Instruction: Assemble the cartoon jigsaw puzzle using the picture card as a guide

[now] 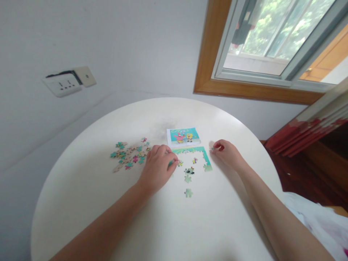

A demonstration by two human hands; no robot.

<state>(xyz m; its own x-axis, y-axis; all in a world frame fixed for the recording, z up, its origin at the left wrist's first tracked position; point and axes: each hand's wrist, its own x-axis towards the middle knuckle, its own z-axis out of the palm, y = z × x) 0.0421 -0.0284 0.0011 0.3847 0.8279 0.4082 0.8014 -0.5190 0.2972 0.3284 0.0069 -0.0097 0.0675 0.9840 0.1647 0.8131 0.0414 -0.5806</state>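
Observation:
My left hand (159, 165) is closed, thumb and index finger pinching a small puzzle piece (179, 163) beside the partly joined puzzle border (208, 159). To the right of that border, my right hand (225, 150) pinches a small piece (212, 149) just over the table. Above the border lies a reference picture (183, 136) with two cartoon figures. Loose pieces lie inside and below the border, among them a joined dark-and-green cluster (189, 171), a pale green piece (187, 179) and another pale green piece (188, 193). A pile of mixed pieces (130, 156) spreads left of my left hand.
The round white table (81, 195) meets a white wall (122, 43) at its far side. A wall socket (64, 84) is at the left. A wood-framed window (255, 95) and a red-and-white curtain (307, 127) are on the right; white fabric (312, 217) lies at lower right.

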